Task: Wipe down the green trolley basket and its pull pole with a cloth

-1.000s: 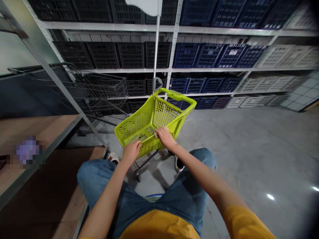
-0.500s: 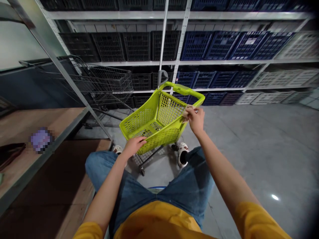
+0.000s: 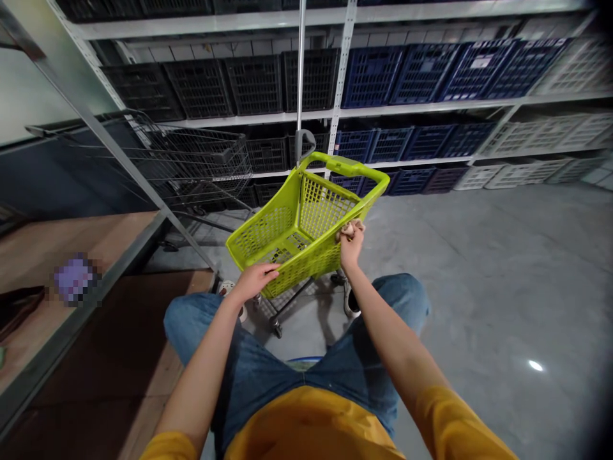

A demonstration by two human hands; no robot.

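Observation:
A lime-green plastic shopping cart (image 3: 320, 252) stands between my knees, its basket of perforated panels and its handle toward the far right. My right hand (image 3: 352, 246) is closed around a crumpled beige cloth (image 3: 352, 228), which lies against the upper edge of the cart's near side. At the cart's near left corner, my left hand (image 3: 256, 281) grips the basket rim, fingers bent over the edge. The cart's wheels show below on the floor, and a grey pole with a loop rises behind the handle.
Shelves hold rows of black crates (image 3: 253, 83), blue crates (image 3: 373, 76) and white crates (image 3: 527, 172). A wire shopping cart (image 3: 211, 153) stands behind at the left. Beside my left leg is a wooden-topped bench (image 3: 119, 236) with a blurred purple item (image 3: 75, 278). Grey floor (image 3: 479, 275) extends right.
My right hand with the cloth has moved left and nearer along the cart's side, away from the handle end. My left hand stays on the rim. The view has shifted slightly.

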